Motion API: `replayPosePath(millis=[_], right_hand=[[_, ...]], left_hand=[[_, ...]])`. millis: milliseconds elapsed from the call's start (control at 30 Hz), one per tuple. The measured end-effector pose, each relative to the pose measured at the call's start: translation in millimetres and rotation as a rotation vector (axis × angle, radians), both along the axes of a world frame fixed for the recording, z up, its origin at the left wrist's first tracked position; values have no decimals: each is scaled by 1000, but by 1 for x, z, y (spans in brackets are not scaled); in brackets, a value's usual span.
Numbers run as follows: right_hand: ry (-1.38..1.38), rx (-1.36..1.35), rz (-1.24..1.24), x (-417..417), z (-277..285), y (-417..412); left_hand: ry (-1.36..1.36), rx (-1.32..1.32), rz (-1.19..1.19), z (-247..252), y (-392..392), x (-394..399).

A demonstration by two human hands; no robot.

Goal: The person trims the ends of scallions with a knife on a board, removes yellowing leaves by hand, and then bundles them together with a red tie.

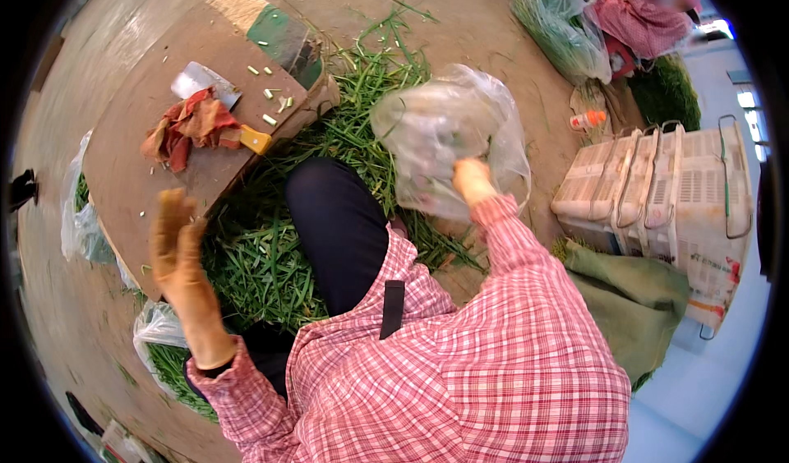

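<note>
My left hand [185, 266], in a tan glove, is raised beside the near edge of the brown board [117, 173], fingers apart and nothing in them. My right hand [473, 179] is at a clear plastic bag [444, 136] on the right; blur and the film hide its fingers, so its grip is unclear. On the board lie a broad metal blade [203, 81], a crumpled red and orange cloth [194, 127], a yellow handle end [255, 139] and several short pale green stalk pieces [269, 120]. Cut green leaves [271, 272] are heaped around my legs.
Stacked plastic baskets [653, 179] with wire handles stand at the right, near a green cloth [629, 303]. A bottle with an orange cap [588, 120] lies beyond. A person in a pink top [647, 22] sits at the upper right by a filled bag [561, 28]. Another bag [163, 340] of greens sits lower left.
</note>
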State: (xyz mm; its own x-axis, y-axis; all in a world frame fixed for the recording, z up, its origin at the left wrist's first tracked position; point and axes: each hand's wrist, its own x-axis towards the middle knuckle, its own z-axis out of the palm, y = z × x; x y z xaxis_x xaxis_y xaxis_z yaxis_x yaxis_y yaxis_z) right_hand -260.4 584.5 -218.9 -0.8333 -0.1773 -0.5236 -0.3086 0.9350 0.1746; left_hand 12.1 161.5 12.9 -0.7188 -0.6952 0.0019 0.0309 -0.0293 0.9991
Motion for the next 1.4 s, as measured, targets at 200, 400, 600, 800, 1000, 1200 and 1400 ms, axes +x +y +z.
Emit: replayPosePath(millis=[200,400,600,800,1000,1200,1400], right_hand=[[-31,-1274,-428,46,119,-44],[262,-1553,-208,8,253,-5],[338,-1124,-355,-21,231,43],[-143,-1202,-198,65,184,-45],[-360,-1163,-86,94,169,-86],[-269,-1140,198,56,210,-148],[-145,-1279,401,33,272,-233]], left_hand=[[-206,-81,-524,-7,80,-35],[-264,42,-406,-44,119,-72],[61,261,-574,-72,122,-121],[121,228,-793,-38,168,-117],[52,-369,-468,-30,163,-90],[616,34,-318,-72,209,-136],[215,510,-167,4,126,-51]])
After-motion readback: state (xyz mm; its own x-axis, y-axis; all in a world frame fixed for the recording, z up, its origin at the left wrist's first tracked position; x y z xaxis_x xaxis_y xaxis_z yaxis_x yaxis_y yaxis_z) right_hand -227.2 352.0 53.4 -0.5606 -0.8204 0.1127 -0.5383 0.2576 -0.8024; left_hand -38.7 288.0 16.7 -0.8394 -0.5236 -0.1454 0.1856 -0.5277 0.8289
